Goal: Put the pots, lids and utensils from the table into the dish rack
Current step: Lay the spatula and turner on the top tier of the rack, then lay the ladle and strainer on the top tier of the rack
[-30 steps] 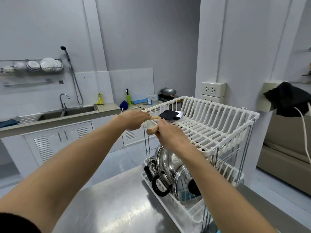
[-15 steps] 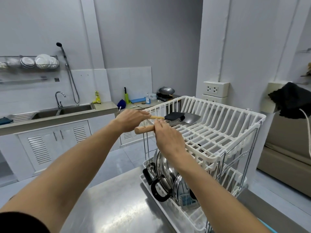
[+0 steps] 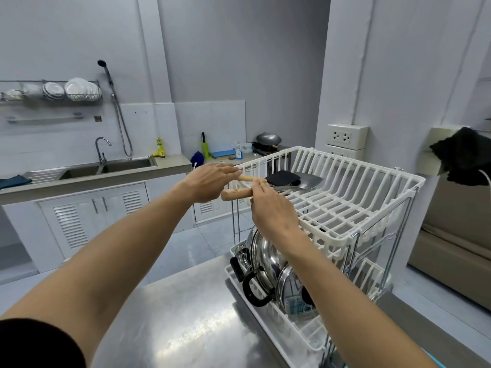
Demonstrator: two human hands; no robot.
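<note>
1. The left hand point(image 3: 210, 181) is stretched forward at the near left corner of the top tier of a white dish rack point(image 3: 366, 208). Its fingers are closed on the thin wooden handle of a black spatula point(image 3: 282, 178), just behind the head.
2. The right hand point(image 3: 271, 208) is held just beside the left one, a little nearer the camera. Its fingertips are pinched around the thicker wooden handle of a metal turner point(image 3: 309, 181), whose rounded end sticks out to the left below the left hand.
3. Both utensils are pointed to the right over the top tier, the black spatula head lying partly over the metal turner's blade. The heads are seen at the height of the white bars (whether they rest on them or hover just above cannot be told).
4. On the bottom tier, steel pots point(image 3: 263, 251) with black handles are stood on edge, and a lid point(image 3: 289, 288) is leaned in front of them, partly hidden by the right forearm.
5. The rack is stood on a shiny steel table point(image 3: 186, 322), at its right side.
6. Beyond the hands, a counter with a double sink point(image 3: 106, 167) and a tap point(image 3: 102, 148) is seen along the left wall, with plates point(image 3: 77, 88) kept on a wire wall shelf above it.
7. Farther back, a wok point(image 3: 268, 139) is seen on a small stove, and a power socket point(image 3: 345, 135) is fixed to the pillar behind the rack.
</note>
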